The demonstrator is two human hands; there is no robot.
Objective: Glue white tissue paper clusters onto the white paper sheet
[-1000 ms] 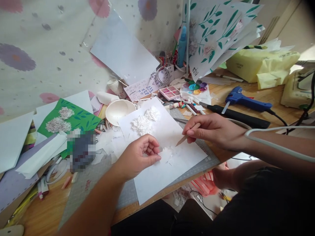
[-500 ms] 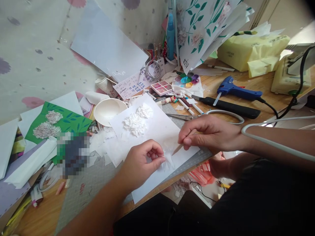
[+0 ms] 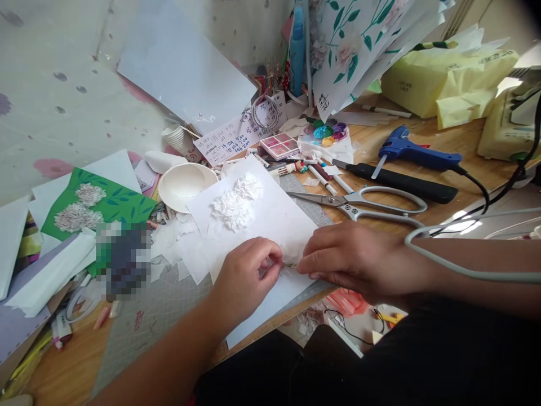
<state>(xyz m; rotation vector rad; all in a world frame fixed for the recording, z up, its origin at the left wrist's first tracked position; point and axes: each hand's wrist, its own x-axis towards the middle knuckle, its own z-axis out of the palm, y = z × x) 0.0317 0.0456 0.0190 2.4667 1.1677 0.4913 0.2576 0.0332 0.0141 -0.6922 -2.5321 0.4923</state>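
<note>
On a white sheet of paper (image 3: 249,316) near the table's front edge, my two hands are close together, fingertips almost meeting. My left hand (image 3: 249,279) pinches a small piece of thin white tissue paper (image 3: 291,252), mostly covered by the fingers. My right hand (image 3: 353,262) is closed, palm down, with its fingertips at the other side of this piece. A thin brownish sliver of a pointed wooden stick (image 3: 291,265) shows between the hands; the rest is hidden. Ruffled white paper flowers (image 3: 237,203) lie beyond my hands on the sheet.
Scissors (image 3: 359,203), a black-handled knife (image 3: 401,183) and a blue glue gun (image 3: 418,152) lie right of the sheet. A white bowl (image 3: 186,186) stands behind it. A green card with flowers (image 3: 114,197) leans left, above the grey cutting mat (image 3: 147,327).
My right hand has come down and turned palm down, bringing the stick from a pen-like hold to beside my left fingers. My left hand has hardly moved. The scissors show more fully.
</note>
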